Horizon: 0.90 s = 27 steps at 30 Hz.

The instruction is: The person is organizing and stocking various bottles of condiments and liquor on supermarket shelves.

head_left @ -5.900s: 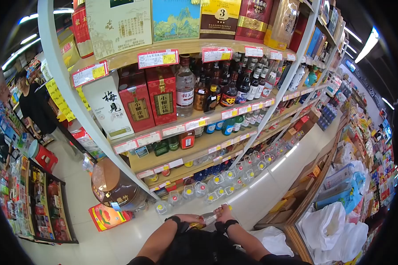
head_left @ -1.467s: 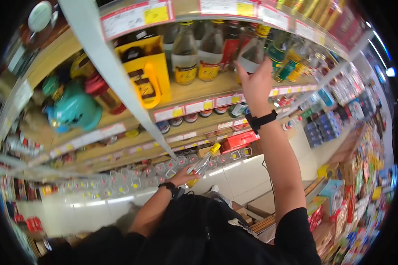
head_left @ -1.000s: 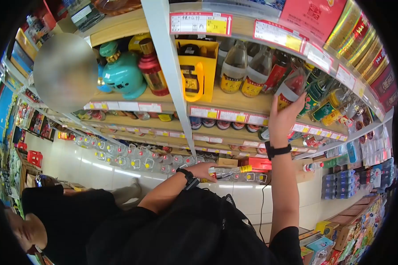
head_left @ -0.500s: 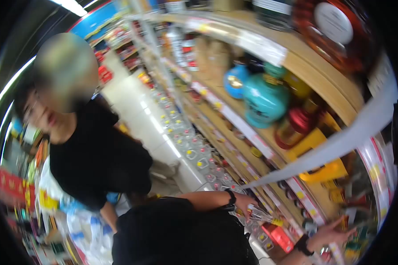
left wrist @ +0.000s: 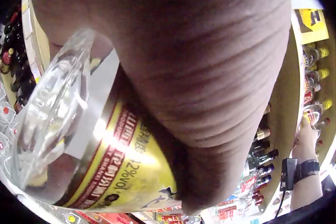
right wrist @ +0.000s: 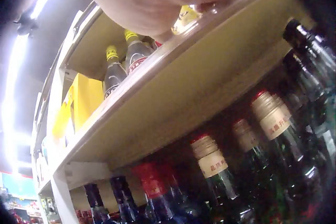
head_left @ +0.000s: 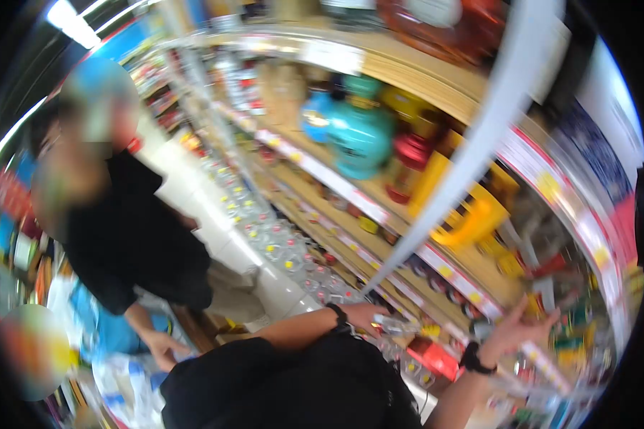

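Shelving unit (head_left: pixel 474 154) fills the head view from 11 round to 4 o'clock; a person in black (head_left: pixel 136 236) stands toward 9.

Step in hand (judged): bottles handled two at once, one held low, the other being taken or put back at the shelf (which of these, one frame cannot settle). Next move, judged: calls for the right fingers to firm up on the shelf bottle or slip off without nudging its neighbours, left grip secure.

Right hand (head_left: pixel 515 334): about 4 o'clock, at the shelf front. Thumb and fingers look spread in a V; cannot tell whether they press the glass. Shelf bottle (right wrist: pixel 184 20): just beside this hand, mostly hidden, yellow label near 12 o'clock in the right wrist view.

Left hand (head_left: pixel 363 318): 5 o'clock, fingers curled round the clear bottle (left wrist: pixel 118 171), covering part of its label. Bare glass end lies toward 9 o'clock in the left wrist view. Yellow cap (head_left: pixel 430 330): beyond the fingers toward 3 o'clock in the head view, blurred.
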Tool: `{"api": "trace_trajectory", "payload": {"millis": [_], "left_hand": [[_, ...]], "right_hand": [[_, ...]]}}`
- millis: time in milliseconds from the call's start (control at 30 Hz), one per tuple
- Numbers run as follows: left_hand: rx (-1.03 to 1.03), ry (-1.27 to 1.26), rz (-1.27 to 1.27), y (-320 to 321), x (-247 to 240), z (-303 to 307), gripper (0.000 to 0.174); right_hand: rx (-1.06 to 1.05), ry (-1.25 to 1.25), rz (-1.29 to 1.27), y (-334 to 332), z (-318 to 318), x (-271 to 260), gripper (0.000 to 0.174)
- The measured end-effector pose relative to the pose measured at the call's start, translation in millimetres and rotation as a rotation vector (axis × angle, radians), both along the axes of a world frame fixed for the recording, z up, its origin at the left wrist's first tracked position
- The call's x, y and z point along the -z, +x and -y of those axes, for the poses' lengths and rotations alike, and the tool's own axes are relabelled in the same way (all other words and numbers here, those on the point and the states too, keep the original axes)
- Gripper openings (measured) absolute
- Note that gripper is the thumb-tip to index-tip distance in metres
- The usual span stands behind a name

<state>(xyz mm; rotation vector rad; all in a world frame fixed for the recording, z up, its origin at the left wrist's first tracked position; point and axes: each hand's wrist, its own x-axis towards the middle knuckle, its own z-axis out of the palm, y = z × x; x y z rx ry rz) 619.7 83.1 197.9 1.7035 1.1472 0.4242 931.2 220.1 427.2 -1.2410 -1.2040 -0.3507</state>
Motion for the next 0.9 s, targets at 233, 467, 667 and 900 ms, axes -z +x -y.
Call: {"api": "trace_trajectory", "payload": {"millis": [233,467,667,900], "left_hand": [[-0.029,-0.111,0.123,12,-62,-43,0.092],[-0.172,0.01,0.376,20,-133,-44,0.086],[-0.212,0.173,0.527,46,-185,-54,0.083],[-0.348,0.306,0.52,77,-204,-69,0.067]], "right_hand": [[-0.157,-0.109,0.02,19,5,14,0.066],[-0.719,-0.412,-0.032,-3,61,34,0.053],[-1.119,-0.846,-0.176,-38,83,4,0.066],[-0.994,-0.688,-0.081,-56,62,-23,0.066]]}}
